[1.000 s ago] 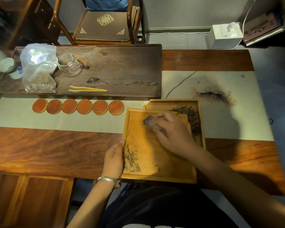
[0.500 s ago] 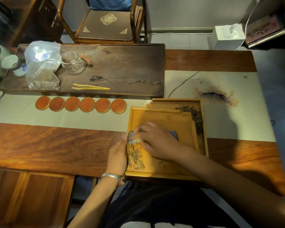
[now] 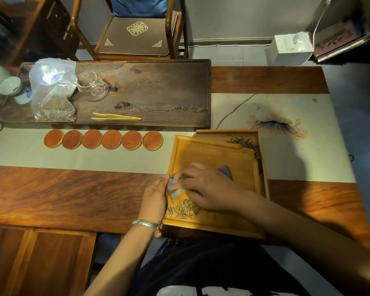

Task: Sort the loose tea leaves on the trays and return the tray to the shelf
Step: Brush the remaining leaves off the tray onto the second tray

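Two light wooden trays overlap at the table's near edge. The upper tray [image 3: 209, 152] holds a small pile of pale tea leaves [image 3: 183, 208] in its near left corner. The lower tray [image 3: 263, 159] sticks out at the right and carries dark tea leaves [image 3: 247, 143]. My right hand [image 3: 205, 186] grips a greyish-blue card [image 3: 175, 190] and holds it down on the upper tray just above the pale leaves. My left hand [image 3: 155, 199] rests with straight fingers against that tray's left rim, a silver bracelet on its wrist.
A dark tea board [image 3: 141, 92] lies at the back with a plastic bag of tea [image 3: 51, 90], a glass pitcher [image 3: 94, 88] and yellow tweezers [image 3: 115, 117]. Several round orange coasters [image 3: 103, 139] line the cloth runner. Cups [image 3: 9, 86] stand far left, a chair [image 3: 135, 33] behind.
My right hand has dragged the card from the tray's far middle to its near left, pushing the pale leaves into the corner. My left hand stayed on the rim.
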`<action>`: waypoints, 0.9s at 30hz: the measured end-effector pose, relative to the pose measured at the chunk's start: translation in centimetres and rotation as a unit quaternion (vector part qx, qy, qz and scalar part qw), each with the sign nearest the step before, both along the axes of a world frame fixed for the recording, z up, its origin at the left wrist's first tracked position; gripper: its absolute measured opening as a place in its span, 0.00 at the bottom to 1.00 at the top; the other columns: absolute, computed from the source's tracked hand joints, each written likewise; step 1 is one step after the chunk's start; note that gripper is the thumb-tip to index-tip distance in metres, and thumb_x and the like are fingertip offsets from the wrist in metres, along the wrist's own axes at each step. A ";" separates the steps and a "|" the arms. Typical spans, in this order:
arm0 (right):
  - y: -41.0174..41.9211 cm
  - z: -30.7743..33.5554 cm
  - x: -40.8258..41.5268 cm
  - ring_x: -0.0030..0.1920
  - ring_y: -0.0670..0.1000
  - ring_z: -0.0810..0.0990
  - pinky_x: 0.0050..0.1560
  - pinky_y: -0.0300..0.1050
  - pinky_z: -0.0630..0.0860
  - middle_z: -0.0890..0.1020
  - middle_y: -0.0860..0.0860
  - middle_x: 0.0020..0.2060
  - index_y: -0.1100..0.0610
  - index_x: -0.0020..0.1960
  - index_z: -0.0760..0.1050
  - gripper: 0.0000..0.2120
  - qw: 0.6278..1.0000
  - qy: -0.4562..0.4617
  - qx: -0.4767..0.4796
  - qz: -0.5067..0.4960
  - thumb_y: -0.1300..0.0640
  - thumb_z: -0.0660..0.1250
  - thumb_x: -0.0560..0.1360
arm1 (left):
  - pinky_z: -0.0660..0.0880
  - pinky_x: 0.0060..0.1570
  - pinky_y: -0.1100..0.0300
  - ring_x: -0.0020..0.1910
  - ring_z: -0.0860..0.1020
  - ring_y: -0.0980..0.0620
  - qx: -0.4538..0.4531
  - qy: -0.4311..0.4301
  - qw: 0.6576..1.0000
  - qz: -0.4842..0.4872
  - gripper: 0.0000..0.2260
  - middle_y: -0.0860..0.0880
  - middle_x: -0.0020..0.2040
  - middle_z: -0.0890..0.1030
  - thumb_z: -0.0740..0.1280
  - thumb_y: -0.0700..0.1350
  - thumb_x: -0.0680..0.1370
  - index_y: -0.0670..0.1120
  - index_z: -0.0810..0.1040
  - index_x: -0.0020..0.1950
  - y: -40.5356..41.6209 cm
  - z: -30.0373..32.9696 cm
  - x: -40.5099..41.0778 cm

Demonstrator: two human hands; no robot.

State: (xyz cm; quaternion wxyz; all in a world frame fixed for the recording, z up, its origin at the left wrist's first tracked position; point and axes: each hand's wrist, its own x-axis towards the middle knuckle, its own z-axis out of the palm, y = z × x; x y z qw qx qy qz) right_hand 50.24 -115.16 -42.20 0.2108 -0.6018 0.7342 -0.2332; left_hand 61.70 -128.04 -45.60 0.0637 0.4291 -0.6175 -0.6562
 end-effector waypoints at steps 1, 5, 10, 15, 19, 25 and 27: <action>-0.2 0.1 0.0 0.53 0.53 0.73 0.51 0.53 0.73 0.78 0.52 0.58 0.55 0.61 0.78 0.14 1.000 0.001 0.006 0.011 0.60 0.62 0.76 | 0.69 0.31 0.77 0.29 0.77 0.70 0.000 0.002 1.000 0.000 0.14 0.61 0.28 0.81 0.59 0.40 0.81 0.49 0.78 0.37 -0.1 0.2 -0.1; -0.4 0.3 0.7 0.55 0.52 0.70 0.53 0.51 0.71 0.75 0.50 0.61 0.50 0.64 0.75 0.18 0.997 -0.015 0.039 0.061 0.61 0.61 0.76 | 0.71 0.30 0.71 0.30 0.76 0.60 0.016 -0.002 1.000 0.002 0.13 0.50 0.32 0.78 0.60 0.43 0.80 0.42 0.76 0.38 -0.5 0.2 0.0; -0.3 0.5 1.4 0.57 0.50 0.68 0.55 0.50 0.70 0.74 0.49 0.61 0.48 0.64 0.74 0.19 0.994 -0.015 0.060 0.091 0.62 0.59 0.76 | 0.71 0.30 0.71 0.29 0.75 0.61 0.017 -0.016 1.000 0.000 0.14 0.49 0.33 0.77 0.61 0.44 0.80 0.43 0.76 0.36 -0.5 -0.3 0.3; 0.3 0.8 0.7 0.57 0.49 0.67 0.56 0.43 0.63 0.74 0.47 0.60 0.48 0.63 0.75 0.18 0.990 -0.008 0.065 0.123 0.60 0.60 0.76 | 0.69 0.29 0.75 0.27 0.75 0.67 0.002 -0.036 0.999 -0.011 0.14 0.56 0.28 0.79 0.61 0.44 0.80 0.46 0.77 0.35 -0.1 -0.4 0.0; 1.4 1.1 -0.9 0.58 0.49 0.67 0.55 0.43 0.62 0.75 0.48 0.61 0.50 0.61 0.76 0.17 0.991 0.000 0.069 0.111 0.60 0.60 0.75 | 0.69 0.32 0.77 0.28 0.75 0.68 0.003 -0.024 1.000 -0.005 0.14 0.58 0.28 0.79 0.62 0.44 0.80 0.50 0.76 0.35 0.0 -0.2 -0.1; 0.1 1.5 0.3 0.56 0.52 0.69 0.54 0.47 0.68 0.75 0.51 0.60 0.49 0.64 0.75 0.18 0.990 0.025 0.051 0.133 0.61 0.60 0.76 | 0.72 0.41 0.64 0.38 0.78 0.55 0.009 -0.033 0.999 -0.007 0.14 0.49 0.37 0.81 0.61 0.46 0.80 0.44 0.79 0.38 -0.1 0.2 -0.5; -0.2 1.4 0.8 0.57 0.52 0.69 0.55 0.49 0.68 0.74 0.51 0.62 0.48 0.65 0.74 0.20 0.989 0.029 0.047 0.134 0.62 0.61 0.76 | 0.72 0.39 0.64 0.35 0.76 0.55 0.000 -0.033 0.999 -0.019 0.16 0.48 0.34 0.79 0.60 0.46 0.80 0.43 0.77 0.35 -0.3 0.3 -0.4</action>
